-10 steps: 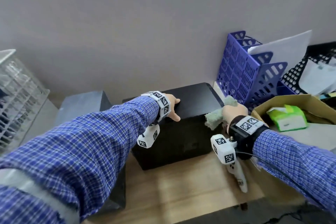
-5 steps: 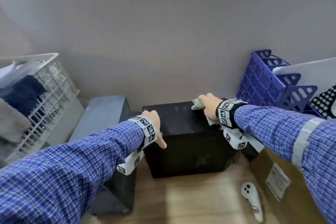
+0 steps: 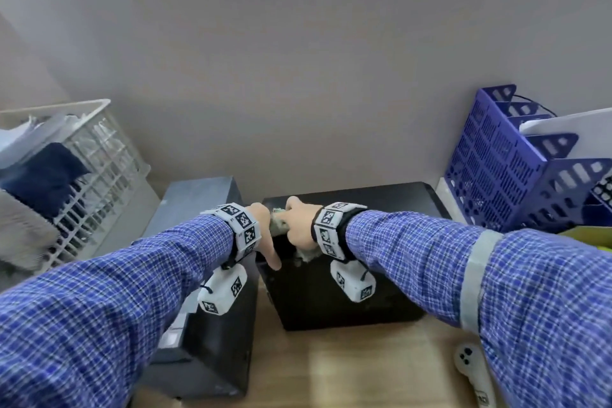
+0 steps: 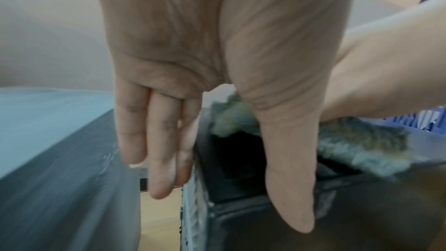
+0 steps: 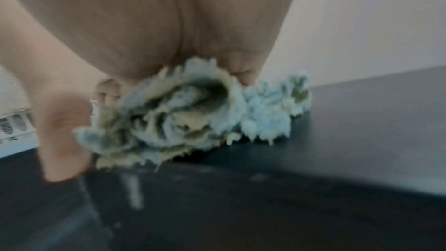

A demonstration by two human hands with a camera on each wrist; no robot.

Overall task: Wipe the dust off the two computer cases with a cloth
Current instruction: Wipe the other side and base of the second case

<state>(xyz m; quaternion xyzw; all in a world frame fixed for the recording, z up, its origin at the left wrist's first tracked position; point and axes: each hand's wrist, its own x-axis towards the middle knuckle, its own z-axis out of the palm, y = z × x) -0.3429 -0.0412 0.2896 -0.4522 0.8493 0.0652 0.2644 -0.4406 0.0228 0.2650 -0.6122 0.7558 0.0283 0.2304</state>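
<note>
We see the right hand [image 3: 299,225] bunching the cloth [image 5: 183,114] beneath its palm, pressed on the black case [image 3: 357,295]. Just beside it, the left hand [image 3: 265,235] rests fingers-straight over that case's left edge.

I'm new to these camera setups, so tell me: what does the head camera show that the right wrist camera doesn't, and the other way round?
Only the head view shows both sleeved arms, the left hand resting on the black case's left edge, the grey case beside it, the white basket, the blue file rack and a white controller on the wooden floor.

Only the right wrist view shows the cloth's shaggy, dirty pile up close, bunched in the right hand.

Both show that hand pressing the cloth on the black case's top, with the wall behind.
</note>
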